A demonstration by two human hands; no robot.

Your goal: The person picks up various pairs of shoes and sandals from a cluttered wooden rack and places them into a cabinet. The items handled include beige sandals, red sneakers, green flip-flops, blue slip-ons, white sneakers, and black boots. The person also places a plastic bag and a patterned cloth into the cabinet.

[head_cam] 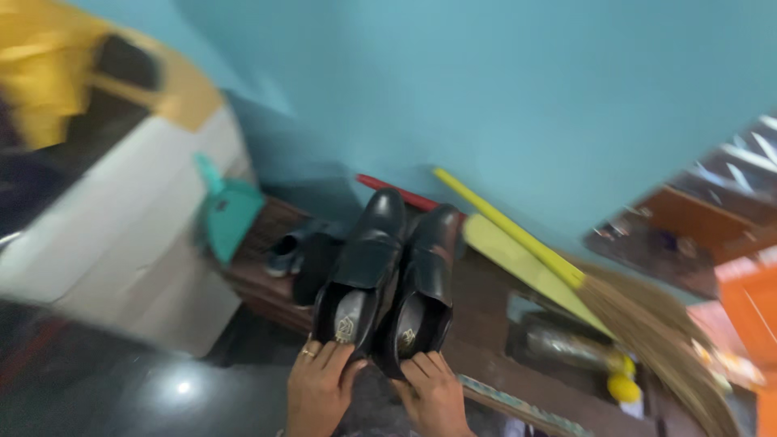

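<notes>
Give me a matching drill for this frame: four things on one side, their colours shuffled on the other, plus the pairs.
Things:
1. pair of shoes held at the heels by the left hand and right hand
2. broom handle
3. dustpan
4. wall

Colours:
A. yellow
B. light blue
C. black
D. teal green

Pairs: 1-C, 2-A, 3-D, 4-B
</notes>
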